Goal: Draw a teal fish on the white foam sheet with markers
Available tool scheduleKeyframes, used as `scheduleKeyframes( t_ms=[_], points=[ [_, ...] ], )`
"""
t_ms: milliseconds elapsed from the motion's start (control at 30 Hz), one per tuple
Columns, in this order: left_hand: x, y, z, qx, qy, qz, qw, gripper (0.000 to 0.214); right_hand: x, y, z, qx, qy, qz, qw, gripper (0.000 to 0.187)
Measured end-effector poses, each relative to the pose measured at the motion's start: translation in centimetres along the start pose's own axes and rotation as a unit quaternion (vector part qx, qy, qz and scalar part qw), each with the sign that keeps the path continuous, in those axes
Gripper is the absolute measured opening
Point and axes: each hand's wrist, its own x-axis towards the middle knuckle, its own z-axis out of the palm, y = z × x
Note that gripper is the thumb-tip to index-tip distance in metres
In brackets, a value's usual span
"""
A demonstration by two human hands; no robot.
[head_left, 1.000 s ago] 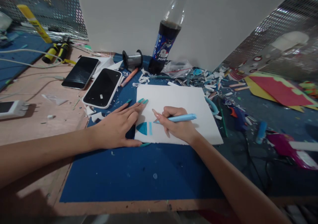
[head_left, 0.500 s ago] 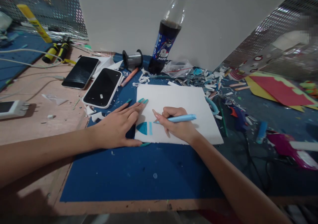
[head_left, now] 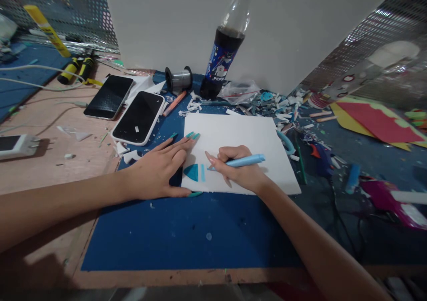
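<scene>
A white sheet of paper or card [head_left: 240, 132] lies on the blue mat [head_left: 187, 234]. My left hand [head_left: 163, 169] rests on its left edge, fingers stretched out and thumb at the lower edge. My right hand [head_left: 238, 165] is closed round a light blue marker [head_left: 248, 160], whose tip is at the sheet just right of the drawn marks. Those marks are a teal filled shape [head_left: 191, 172] with a curved point to the left and a light blue vertical bar [head_left: 203, 172] beside it.
Two phones, one white-rimmed [head_left: 138, 118] and one dark [head_left: 109, 97], lie left of the sheet. Behind it stand a cola bottle [head_left: 222, 47] and a wire spool [head_left: 179, 79]. White scraps [head_left: 283, 109] are strewn at the back right. A magenta tool [head_left: 383, 198] lies far right.
The marker tip in my right hand has shifted slightly down along the sheet, beside the light blue bar. My left hand stays in place.
</scene>
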Motion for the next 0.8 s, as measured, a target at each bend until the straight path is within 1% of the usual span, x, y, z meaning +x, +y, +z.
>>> scheduleKeyframes(
  t_ms=[167,467,633,800],
  points=[
    [0.12,0.0,0.06,-0.006,0.0,-0.003,1.0,0.057,0.0,0.13,-0.1,-0.006,-0.008,-0.016,1.0,0.048],
    [-0.03,-0.21,0.14,-0.012,-0.002,-0.004,1.0,0.061,0.07,-0.29,-0.33,0.047,-0.05,-0.015,0.998,0.049],
    [0.0,-0.18,0.05,-0.02,-0.003,-0.007,1.0,0.062,0.05,0.06,-0.35,0.083,-0.085,-0.025,0.993,0.049],
    [0.03,-0.2,-0.03,-0.013,-0.008,-0.007,1.0,0.062,-0.06,0.52,-0.26,0.062,-0.088,-0.036,0.994,0.048]
  ],
)
